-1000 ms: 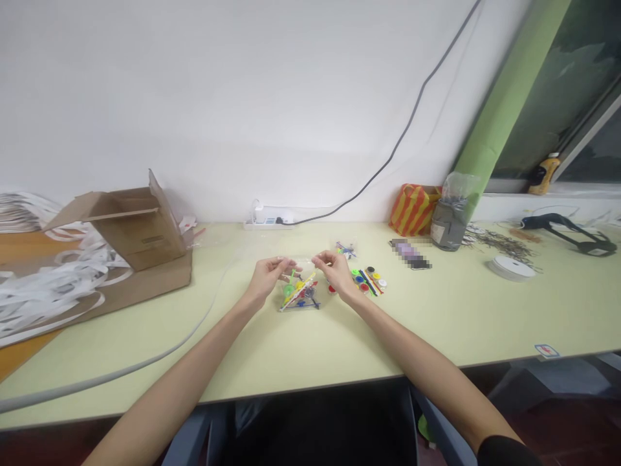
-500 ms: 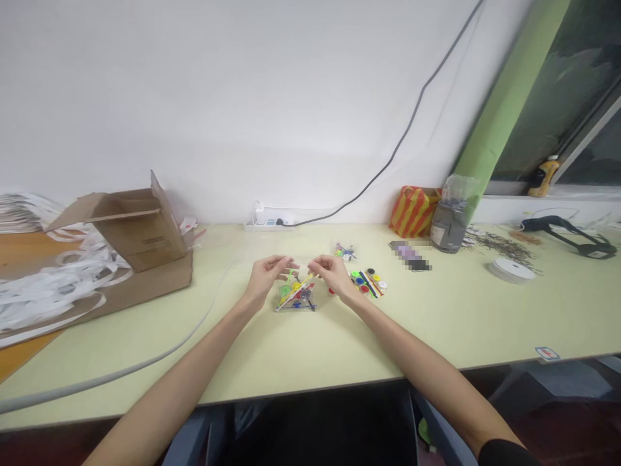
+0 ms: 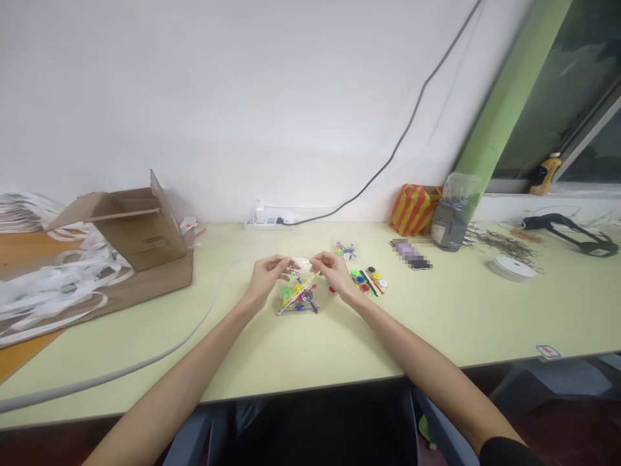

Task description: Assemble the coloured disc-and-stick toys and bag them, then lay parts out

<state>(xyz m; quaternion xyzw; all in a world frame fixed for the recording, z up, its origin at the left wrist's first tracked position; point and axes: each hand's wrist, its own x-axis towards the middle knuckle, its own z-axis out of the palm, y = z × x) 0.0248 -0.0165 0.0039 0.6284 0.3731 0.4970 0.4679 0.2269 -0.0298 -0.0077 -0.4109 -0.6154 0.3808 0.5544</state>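
Bag [image 3: 297, 288] of parts [image 3: 307, 296] is pinched by left hand [image 3: 267, 277] and right hand [image 3: 334, 274] — likely light, limp, best held by its rim.

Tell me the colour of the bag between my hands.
The bag is clear and colourless, seen in the head view.

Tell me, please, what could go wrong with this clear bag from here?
The left hand and right hand seem to pinch the clear bag near its top, so it may slip. If it opens or tears, the coloured pieces inside could spill. The right hand might knock the nearby discs.
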